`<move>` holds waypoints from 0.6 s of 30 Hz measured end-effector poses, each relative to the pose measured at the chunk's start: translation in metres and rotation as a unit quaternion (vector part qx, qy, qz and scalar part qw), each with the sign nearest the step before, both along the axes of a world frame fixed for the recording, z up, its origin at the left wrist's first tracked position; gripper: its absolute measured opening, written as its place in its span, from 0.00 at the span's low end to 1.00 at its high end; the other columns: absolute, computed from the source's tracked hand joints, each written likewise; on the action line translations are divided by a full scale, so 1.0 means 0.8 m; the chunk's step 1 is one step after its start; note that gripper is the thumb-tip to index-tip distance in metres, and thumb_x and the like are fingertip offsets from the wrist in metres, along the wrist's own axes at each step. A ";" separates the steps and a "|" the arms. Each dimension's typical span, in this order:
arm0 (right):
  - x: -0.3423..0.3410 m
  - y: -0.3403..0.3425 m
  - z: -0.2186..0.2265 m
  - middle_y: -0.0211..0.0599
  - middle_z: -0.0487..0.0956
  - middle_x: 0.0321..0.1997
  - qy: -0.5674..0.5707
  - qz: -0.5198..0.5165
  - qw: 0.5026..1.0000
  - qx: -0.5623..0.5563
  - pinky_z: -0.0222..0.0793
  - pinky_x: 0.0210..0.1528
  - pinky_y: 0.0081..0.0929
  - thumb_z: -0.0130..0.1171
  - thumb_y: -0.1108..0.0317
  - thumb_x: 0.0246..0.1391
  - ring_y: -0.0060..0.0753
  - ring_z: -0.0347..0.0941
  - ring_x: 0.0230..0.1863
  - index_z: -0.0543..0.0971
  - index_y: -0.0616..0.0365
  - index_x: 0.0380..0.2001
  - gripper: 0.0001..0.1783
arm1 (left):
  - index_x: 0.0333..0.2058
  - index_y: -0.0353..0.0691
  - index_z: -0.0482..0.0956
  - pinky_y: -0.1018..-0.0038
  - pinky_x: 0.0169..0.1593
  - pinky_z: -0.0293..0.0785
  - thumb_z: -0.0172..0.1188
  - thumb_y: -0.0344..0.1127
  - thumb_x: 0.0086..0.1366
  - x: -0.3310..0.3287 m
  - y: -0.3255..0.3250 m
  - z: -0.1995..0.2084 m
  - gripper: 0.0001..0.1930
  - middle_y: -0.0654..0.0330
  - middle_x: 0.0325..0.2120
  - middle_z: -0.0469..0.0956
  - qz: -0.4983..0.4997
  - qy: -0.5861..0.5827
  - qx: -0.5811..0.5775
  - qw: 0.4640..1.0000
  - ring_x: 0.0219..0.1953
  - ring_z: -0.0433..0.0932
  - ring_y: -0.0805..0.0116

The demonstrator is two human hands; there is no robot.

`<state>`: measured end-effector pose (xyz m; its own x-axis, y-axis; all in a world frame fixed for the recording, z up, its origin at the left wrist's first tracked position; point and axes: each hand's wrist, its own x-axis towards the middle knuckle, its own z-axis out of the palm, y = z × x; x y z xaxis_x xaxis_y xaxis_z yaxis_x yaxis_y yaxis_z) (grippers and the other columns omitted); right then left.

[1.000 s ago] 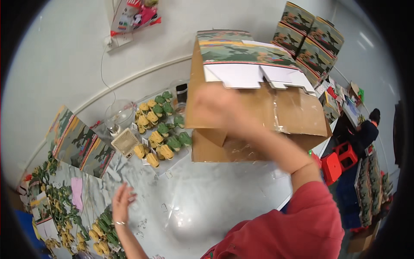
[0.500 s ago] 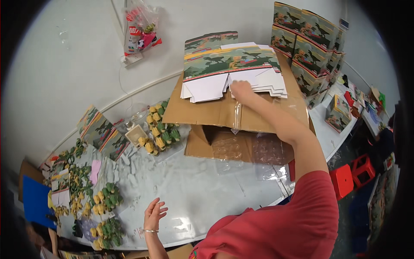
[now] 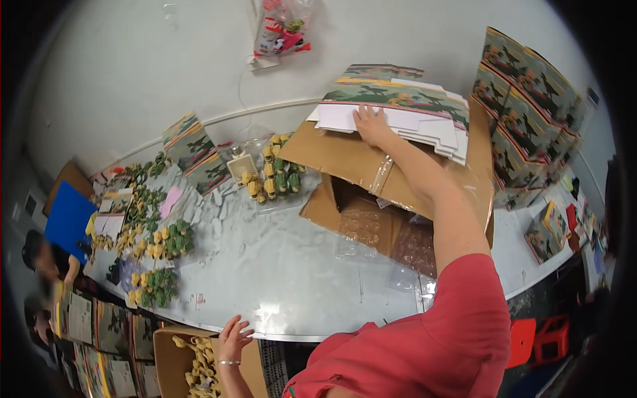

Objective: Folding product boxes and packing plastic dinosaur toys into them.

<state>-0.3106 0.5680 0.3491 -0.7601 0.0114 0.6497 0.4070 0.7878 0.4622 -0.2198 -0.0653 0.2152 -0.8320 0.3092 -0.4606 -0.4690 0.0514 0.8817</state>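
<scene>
Atop the large brown cardboard carton (image 3: 332, 151), a stack of green-printed, white-flapped card sheets (image 3: 398, 99) is laid. By the bare right hand (image 3: 373, 125), curled half a second ago, the stack is now touched with fingers spread; nothing is clenched, and contact is thus broadened. The bare left hand (image 3: 233, 338) is held loose, empty, beside a brown box of yellow figures (image 3: 201, 363), newly in view.
</scene>
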 end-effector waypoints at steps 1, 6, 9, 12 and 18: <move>-0.005 0.011 0.001 0.50 0.69 0.49 -0.001 0.007 1.000 0.003 0.62 0.47 0.52 0.55 0.68 0.42 0.48 0.65 0.52 0.70 0.63 0.44 0.22 | 0.54 0.41 0.65 0.70 0.34 0.75 0.53 0.42 0.64 0.008 -0.013 -0.005 0.22 0.57 0.39 0.76 0.045 -0.011 -0.002 0.999 0.34 0.79 0.62; -0.008 0.000 0.012 0.38 0.77 0.22 -0.087 0.117 0.989 -0.025 0.67 0.34 0.39 0.52 0.72 0.40 0.41 0.76 0.30 0.75 0.54 0.19 0.03 | 0.53 0.42 0.66 0.72 0.30 0.75 0.55 0.42 0.63 0.036 -0.073 -0.017 0.22 0.59 0.37 0.77 0.160 -0.024 -0.009 0.987 0.32 0.79 0.64; 0.007 -0.005 0.038 0.40 0.77 0.25 -0.127 0.157 0.978 -0.050 0.68 0.32 0.41 0.53 0.72 0.40 0.42 0.76 0.31 0.76 0.55 0.20 0.03 | 0.52 0.42 0.66 0.72 0.28 0.75 0.56 0.41 0.62 0.030 -0.096 -0.026 0.22 0.60 0.35 0.77 0.191 -0.030 0.009 0.981 0.29 0.79 0.64; 0.011 -0.007 0.090 0.43 0.78 0.30 -0.190 0.048 0.973 -0.122 0.69 0.36 0.41 0.52 0.72 0.41 0.46 0.75 0.34 0.78 0.55 0.24 0.06 | 0.53 0.42 0.66 0.73 0.28 0.75 0.57 0.41 0.61 0.002 -0.099 -0.031 0.22 0.60 0.35 0.77 0.177 -0.020 0.000 0.984 0.29 0.79 0.65; 0.061 0.057 0.233 0.45 0.77 0.33 0.203 0.124 0.960 -0.148 0.69 0.40 0.42 0.44 0.66 0.50 0.49 0.73 0.38 0.80 0.52 0.32 0.14 | 0.55 0.38 0.65 0.75 0.36 0.73 0.56 0.40 0.60 -0.070 -0.018 0.014 0.25 0.59 0.40 0.75 0.010 0.042 -0.042 0.998 0.34 0.77 0.69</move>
<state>-0.2618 0.6139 0.5352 -0.4482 0.0920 0.8892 0.2895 0.9560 0.0470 -0.2754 -0.0797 0.2266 -0.8743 0.2555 -0.4127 -0.3952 0.1189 0.9109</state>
